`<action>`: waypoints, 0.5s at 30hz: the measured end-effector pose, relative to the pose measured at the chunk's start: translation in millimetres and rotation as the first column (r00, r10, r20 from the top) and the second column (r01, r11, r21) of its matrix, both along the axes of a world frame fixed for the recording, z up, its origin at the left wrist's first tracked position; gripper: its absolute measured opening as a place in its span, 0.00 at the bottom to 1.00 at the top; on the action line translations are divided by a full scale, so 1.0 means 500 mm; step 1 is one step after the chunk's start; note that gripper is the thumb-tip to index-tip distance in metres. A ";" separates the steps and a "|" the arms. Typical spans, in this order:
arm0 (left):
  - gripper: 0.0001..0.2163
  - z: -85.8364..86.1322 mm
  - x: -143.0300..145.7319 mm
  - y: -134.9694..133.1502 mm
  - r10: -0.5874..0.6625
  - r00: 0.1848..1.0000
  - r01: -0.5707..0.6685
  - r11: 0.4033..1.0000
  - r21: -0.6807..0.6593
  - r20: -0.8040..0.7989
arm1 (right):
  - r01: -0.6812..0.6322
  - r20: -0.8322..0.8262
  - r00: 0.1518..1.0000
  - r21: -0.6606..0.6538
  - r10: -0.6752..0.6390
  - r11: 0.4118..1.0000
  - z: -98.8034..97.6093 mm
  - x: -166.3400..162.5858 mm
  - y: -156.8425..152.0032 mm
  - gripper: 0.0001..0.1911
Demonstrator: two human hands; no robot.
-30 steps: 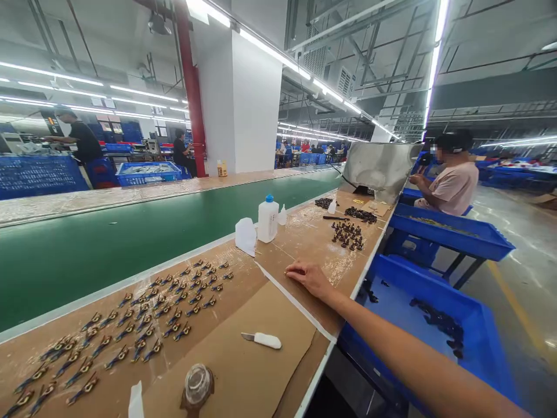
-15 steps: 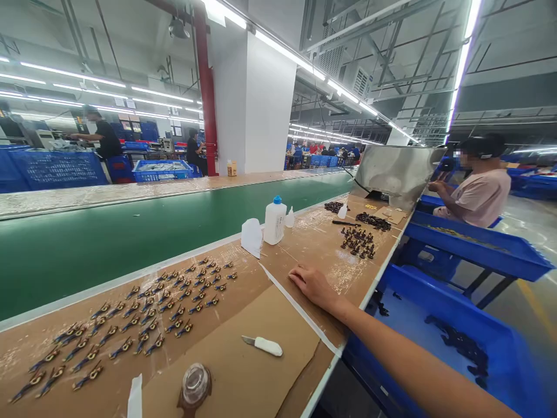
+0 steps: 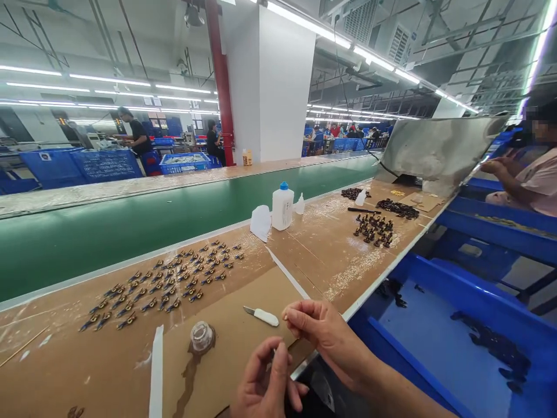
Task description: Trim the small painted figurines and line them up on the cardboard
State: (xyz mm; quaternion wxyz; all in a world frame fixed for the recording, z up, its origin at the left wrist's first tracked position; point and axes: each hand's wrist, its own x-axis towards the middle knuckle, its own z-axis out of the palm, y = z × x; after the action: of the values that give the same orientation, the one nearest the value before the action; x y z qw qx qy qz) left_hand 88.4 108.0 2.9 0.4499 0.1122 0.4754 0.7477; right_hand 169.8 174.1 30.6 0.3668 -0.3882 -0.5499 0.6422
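My right hand (image 3: pixel 324 334) is above the near edge of the bench, thumb and forefinger pinched together. A tiny pale bit shows at its fingertips, too small to name. Just below and to the left, my left hand (image 3: pixel 267 383) has its thumb and forefinger pressed together; what they hold, if anything, is hidden. Close by on the brown cardboard (image 3: pixel 226 366) lies a white-handled knife (image 3: pixel 265 317), its blade pointing left. A small clear cup (image 3: pixel 202 337) stands on the cardboard over a dark wet stain. Small painted figures (image 3: pixel 165 284) lie in rows further left.
A white bottle (image 3: pixel 282 208) with a blue cap and a small dropper bottle (image 3: pixel 300 204) stand by the green conveyor belt (image 3: pixel 209 203). Dark small parts (image 3: pixel 373 229) sit further along. A blue bin (image 3: pixel 448 342) is at right. A co-worker (image 3: pixel 531 180) sits beyond it.
My right hand has left the bench top and come back toward me, now pinched. My left hand has come into view. The camera view has swung slightly left.
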 end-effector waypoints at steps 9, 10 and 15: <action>0.15 -0.004 -0.017 -0.017 0.091 0.996 -0.091 0.996 0.011 0.001 | -0.183 -0.105 0.979 -0.068 0.176 0.981 -0.022 -0.033 -0.033 0.17; 0.15 -0.006 -0.018 -0.018 0.100 0.995 -0.100 0.995 0.006 -0.006 | -0.165 -0.057 0.985 -0.028 0.163 0.986 -0.023 -0.032 -0.032 0.17; 0.15 -0.019 -0.028 -0.021 0.121 0.993 -0.121 0.993 -0.008 -0.013 | -0.163 0.100 0.984 0.157 0.149 0.974 -0.021 -0.026 -0.028 0.17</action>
State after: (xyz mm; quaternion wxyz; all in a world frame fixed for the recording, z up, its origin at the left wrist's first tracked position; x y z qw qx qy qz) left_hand 74.5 97.6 -6.4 0.4012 0.0858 0.4873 0.7709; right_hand 156.8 160.1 20.3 0.3218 -0.3399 -0.6454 0.6037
